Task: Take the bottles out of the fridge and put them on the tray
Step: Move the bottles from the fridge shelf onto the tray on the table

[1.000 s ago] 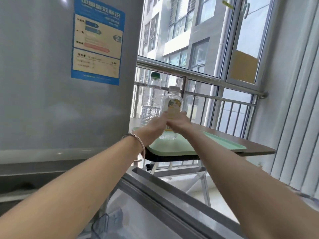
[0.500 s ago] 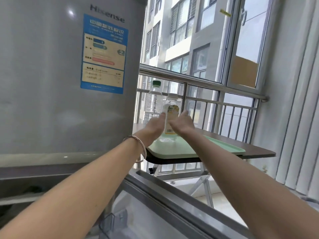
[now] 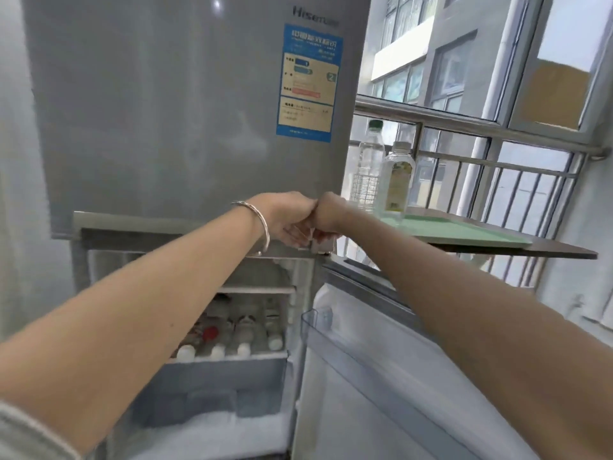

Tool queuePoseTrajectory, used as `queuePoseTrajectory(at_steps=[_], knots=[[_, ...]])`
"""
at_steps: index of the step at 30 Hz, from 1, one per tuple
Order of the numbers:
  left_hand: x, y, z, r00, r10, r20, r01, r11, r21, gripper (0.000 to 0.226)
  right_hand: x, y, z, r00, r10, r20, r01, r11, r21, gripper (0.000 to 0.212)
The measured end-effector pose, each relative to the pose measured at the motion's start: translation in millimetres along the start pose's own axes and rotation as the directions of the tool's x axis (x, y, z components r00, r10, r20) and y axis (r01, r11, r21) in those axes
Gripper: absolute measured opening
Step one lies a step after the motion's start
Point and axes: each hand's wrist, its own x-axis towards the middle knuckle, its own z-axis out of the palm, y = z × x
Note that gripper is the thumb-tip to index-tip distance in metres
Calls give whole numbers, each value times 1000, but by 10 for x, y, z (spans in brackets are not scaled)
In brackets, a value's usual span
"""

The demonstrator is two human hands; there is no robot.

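Both hands are empty and loosely curled, knuckles touching, held in front of the fridge [image 3: 185,104] at the seam between its closed upper door and the open lower compartment; the left hand [image 3: 289,218] wears a bracelet [image 3: 257,224] at the wrist, and the right hand [image 3: 330,216] sits just beside it. In my judgement the step in hand is the return reach for another bottle. To do it well, lower one hand into the compartment, take a single bottle by the body rather than the cap, and draw it straight out along the shelf so that its neighbours are not dragged off the edge; frost on the walls suggests cold, possibly slick surfaces, so a full wrap of the fingers is advisable. The lower door [image 3: 381,376] stands open to the right and must be cleared on the way to the tray. Contents: the shelf [image 3: 229,355] holds a row of bottles lying on their sides [image 3: 232,330], caps outward, mostly white, one red; the exact count cannot be told. The green tray [image 3: 464,229] on the counter [image 3: 564,250] carries two upright bottles, a tall clear bottle [image 3: 370,167] with a green cap and a shorter labelled bottle [image 3: 397,180], close together at its near end.
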Motion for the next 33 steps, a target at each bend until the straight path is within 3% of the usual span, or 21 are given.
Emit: queuePoseTrajectory(at_steps=[2,4,9,13,15,18,20,25,29,32,33], knots=[[-141,-226,-117,992,-122,36,116,984,133,53,-27,-148,304,994,1,111,-2,1000,12,31],[-194,-526,-236,976,-219,15,212,957,200,43,-55,-278,640,976,6,217,-14,999,37,25],[-177,-1282,-442,932,-361,-27,358,911,206,33,70,-415,1463,927,11,375,-54,993,105,15],[-108,-1877,-477,911,-399,-110,413,889,197,44,224,-464,2051,892,-30,451,12,999,42,19],[-40,-2198,-468,906,-391,-164,417,892,176,45,332,-445,2398,866,-103,490,131,991,-23,36],[-3,-2598,-436,911,-342,-231,383,910,160,35,463,-373,2841,813,-147,564,261,957,-127,43],[21,-2837,-444,914,-292,-281,354,914,200,30,525,-333,3024,777,-166,607,289,951,-109,47],[37,-3282,-463,888,-268,-374,340,930,142,32,661,-236,3518,820,-170,547,248,966,-71,48],[76,-3429,-439,853,-335,-400,391,918,67,19,683,-98,3697,828,-171,534,201,980,3,46],[108,-3455,-412,854,-371,-365,417,907,53,28,680,29,3740,889,-200,413,166,979,117,47],[120,-3440,-397,857,-378,-351,421,906,52,30,640,65,3732,911,-184,369,165,983,82,48]])
